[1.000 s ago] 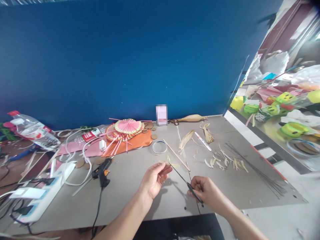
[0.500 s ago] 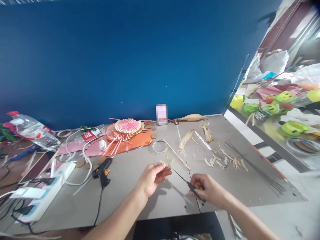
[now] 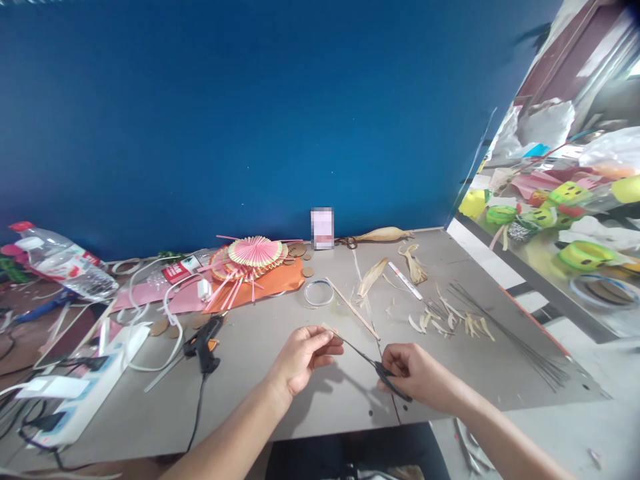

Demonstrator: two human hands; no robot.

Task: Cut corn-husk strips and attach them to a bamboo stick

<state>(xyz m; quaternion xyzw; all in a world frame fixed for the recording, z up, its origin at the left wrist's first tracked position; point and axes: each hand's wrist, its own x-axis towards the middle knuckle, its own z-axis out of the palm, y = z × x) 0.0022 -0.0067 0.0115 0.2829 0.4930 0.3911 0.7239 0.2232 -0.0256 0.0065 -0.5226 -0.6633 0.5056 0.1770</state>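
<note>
- Both the left hand (image 3: 305,360) and the right hand (image 3: 420,377) hang above the gray tabletop (image 3: 240,400), near its front edge, between the glue gun (image 3: 206,347) and thin wires (image 3: 525,348).
- Left fingertips pinch a small pale piece (image 3: 327,327); right fingers curl around black scissors (image 3: 374,363), blades reaching toward it.
- Curled, dry scraps (image 3: 424,323) lie beyond; a pleated paper fan (image 3: 259,251) overlaps an orange sheet (image 3: 280,283).
- One clear bottle (image 3: 70,263) tilts far left, contents unclear.
</note>
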